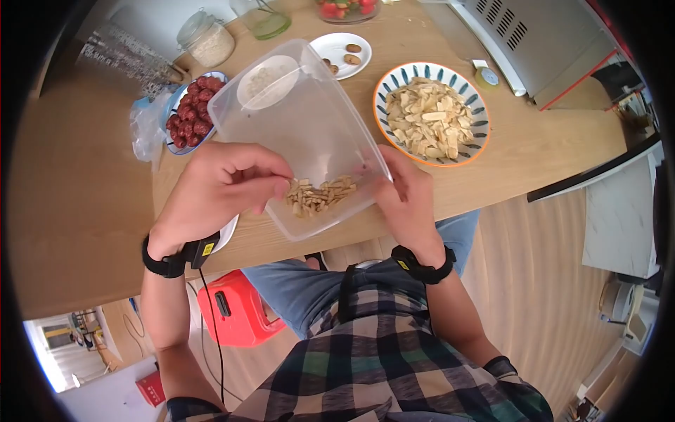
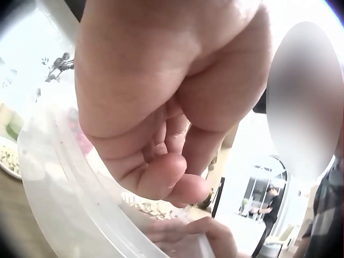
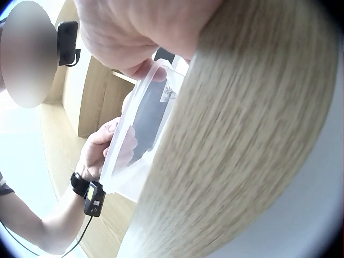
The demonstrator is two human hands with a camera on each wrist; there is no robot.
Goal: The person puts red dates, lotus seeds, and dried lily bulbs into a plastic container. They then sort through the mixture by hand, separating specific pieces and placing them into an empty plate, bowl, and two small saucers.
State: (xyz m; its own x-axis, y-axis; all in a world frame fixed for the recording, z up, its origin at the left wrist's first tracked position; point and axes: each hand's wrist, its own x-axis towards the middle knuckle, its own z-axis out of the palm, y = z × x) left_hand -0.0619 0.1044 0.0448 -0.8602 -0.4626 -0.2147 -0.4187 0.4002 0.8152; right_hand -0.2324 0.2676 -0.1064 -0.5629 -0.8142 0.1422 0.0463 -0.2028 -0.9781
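A clear plastic container point(image 1: 316, 133) is tilted toward the person, with small tan pieces point(image 1: 320, 197) gathered at its near end. My right hand point(image 1: 408, 200) grips its right rim; in the right wrist view the fingers of that hand point(image 3: 145, 32) curl over the container's edge point(image 3: 121, 145). The left hand point(image 1: 218, 190) reaches over the left rim, its thumb and forefinger tips together just beside the pieces. Seen in the left wrist view, the left hand point(image 2: 166, 97) has curled fingers with touching tips, and nothing shows between them.
Right of the container stands a bowl point(image 1: 380, 105) of pale slices. Dark red fruits point(image 1: 191, 116) fill a dish at the left. A white plate point(image 1: 341, 43) with several brown pieces, a glass jar point(image 1: 207, 43) and a green-based glass point(image 1: 271, 27) stand behind. A grey appliance point(image 1: 541, 42) is at the right.
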